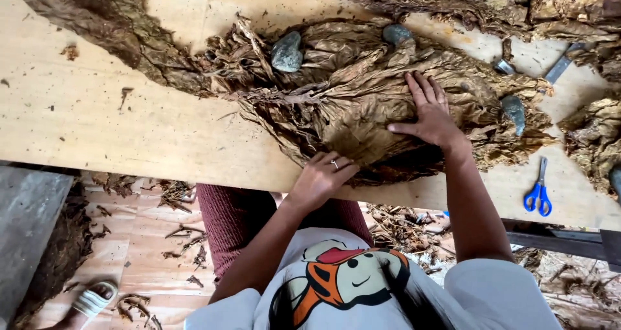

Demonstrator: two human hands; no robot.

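Note:
A big stack of dried brown leaves (362, 97) lies on a pale wooden table (129, 129). My right hand (428, 113) rests flat on top of the stack, fingers spread, pressing the leaves down. My left hand (321, 175), with a ring on one finger, pinches the near edge of a leaf at the table's front edge. Three grey stones sit as weights on the stack: one at the left (286, 52), one at the top (396, 33) and one at the right (514, 112).
Blue-handled scissors (538, 191) lie on the table at the right. A metal blade (561, 65) lies at the back right among more leaf piles (595, 136). Leaf scraps litter the tiled floor (168, 239); a foot in a white sandal (94, 299) shows at lower left.

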